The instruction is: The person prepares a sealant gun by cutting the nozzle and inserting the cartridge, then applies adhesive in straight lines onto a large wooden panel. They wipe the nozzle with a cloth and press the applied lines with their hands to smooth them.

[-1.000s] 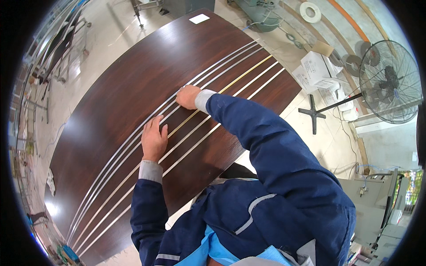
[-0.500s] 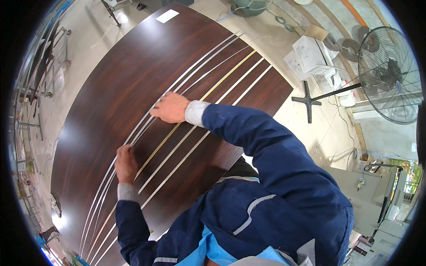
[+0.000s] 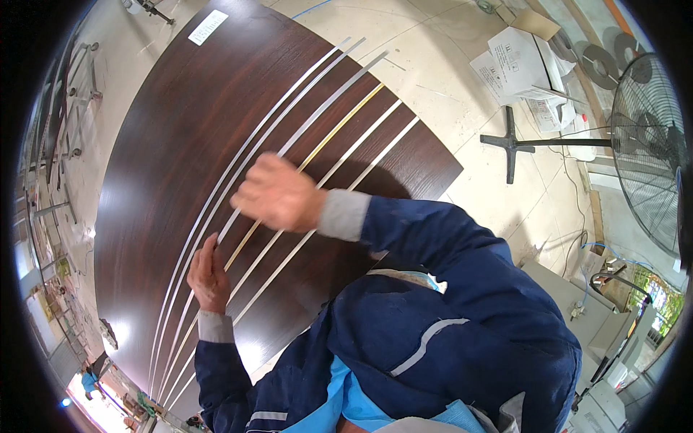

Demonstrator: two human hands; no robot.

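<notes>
Several long, thin strips run diagonally across a dark brown wood-grain panel (image 3: 173, 151). Two pale grey strips lie side by side on the far side; nearer me come a wider grey strip (image 3: 332, 102), a yellow strip (image 3: 342, 125) and two white strips. Over the wider grey strip, my left hand (image 3: 209, 280) rests with its fingers stretched out together, covering part of it. My right hand (image 3: 278, 193) is above the middle strips, its fingers bent and smeared by motion. Whether it holds anything cannot be made out.
A white label (image 3: 208, 27) is stuck at the panel's far end. To the right stand a black floor fan (image 3: 650, 151) with a cross-shaped base (image 3: 510, 144) and a white carton (image 3: 516, 61). A grey machine (image 3: 556, 289) is at the lower right. Metal racks line the left.
My right hand has come nearer to me and off the far grey strips. The wider grey strip now lies separated from that pair. My left fingers have straightened. The whole view has shifted slightly.
</notes>
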